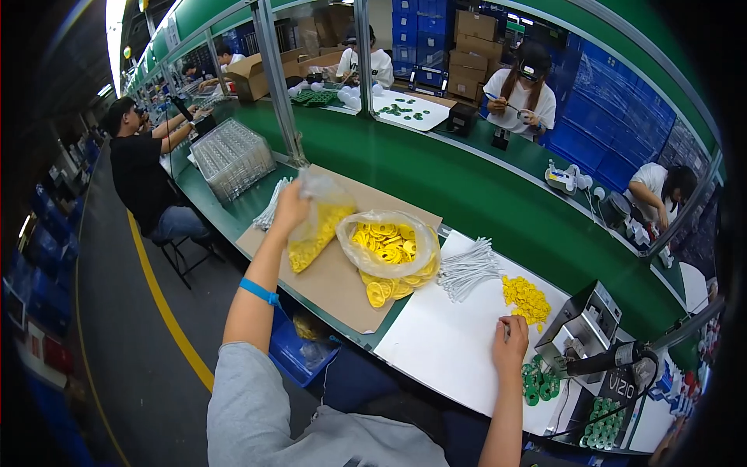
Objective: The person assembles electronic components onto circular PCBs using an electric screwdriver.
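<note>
My left hand grips the gathered top of a clear plastic bag. Small yellow parts fill the bag's lower part, which rests over a brown cardboard sheet. To its right stands a second clear bag, its mouth rolled wide around yellow round pieces. My right hand is over the white sheet, its fingers curled in; what they hold, if anything, is hidden. Just beyond it lies a heap of small yellow parts. A bundle of white cables lies left of that heap.
A metal box-shaped device with a black arm stands at the right. Green circuit boards lie near it. Clear trays are stacked at the far left. A blue bin sits below the bench edge. Several people work around the line.
</note>
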A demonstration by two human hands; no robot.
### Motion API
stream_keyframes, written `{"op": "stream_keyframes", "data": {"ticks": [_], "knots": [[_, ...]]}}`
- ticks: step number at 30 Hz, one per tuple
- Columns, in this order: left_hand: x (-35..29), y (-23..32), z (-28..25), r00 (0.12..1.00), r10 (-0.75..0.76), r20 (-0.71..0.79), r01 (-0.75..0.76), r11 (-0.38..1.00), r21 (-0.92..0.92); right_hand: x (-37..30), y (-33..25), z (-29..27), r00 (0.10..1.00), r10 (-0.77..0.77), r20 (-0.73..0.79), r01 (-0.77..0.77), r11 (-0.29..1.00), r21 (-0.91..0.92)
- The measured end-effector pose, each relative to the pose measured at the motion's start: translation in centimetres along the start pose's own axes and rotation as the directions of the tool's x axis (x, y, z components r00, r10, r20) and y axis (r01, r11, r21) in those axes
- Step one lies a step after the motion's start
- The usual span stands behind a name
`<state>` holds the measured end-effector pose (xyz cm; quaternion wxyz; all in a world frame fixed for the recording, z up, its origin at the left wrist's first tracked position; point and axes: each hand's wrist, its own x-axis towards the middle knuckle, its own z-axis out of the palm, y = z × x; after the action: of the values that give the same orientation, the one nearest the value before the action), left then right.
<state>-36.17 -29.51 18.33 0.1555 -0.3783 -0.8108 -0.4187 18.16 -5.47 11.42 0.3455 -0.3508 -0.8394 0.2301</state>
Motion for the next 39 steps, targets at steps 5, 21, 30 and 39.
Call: {"op": "stream_keyframes", "data": {"ticks": [5,21,30,39], "knots": [[2.5,1.6,-2.5,0.961,-0.265,0.084,0.263,0.767,-0.585,-0.3,0.5,-0.3,1.0,0.022,-0.01,-0.023,0.999,-0.027],[4.7,-1.1,-7.7,0.946,-0.271,0.176,0.184,0.004,-0.983,-0.9,1.0,1.0,0.999,0.035,-0.006,-0.035,0.999,-0.026],[2.0,-1.5,-1.8,0.979,-0.15,0.135,0.157,0.148,-0.976,-0.8,-0.1,1.0,0.999,0.038,0.006,-0.038,0.999,-0.013],[-2.1,0.4,4.7,0.901,0.089,0.424,0.04,0.957,-0.287,0.2,1.0,1.6,0.998,0.066,0.007,-0.066,0.998,-0.008]]}}
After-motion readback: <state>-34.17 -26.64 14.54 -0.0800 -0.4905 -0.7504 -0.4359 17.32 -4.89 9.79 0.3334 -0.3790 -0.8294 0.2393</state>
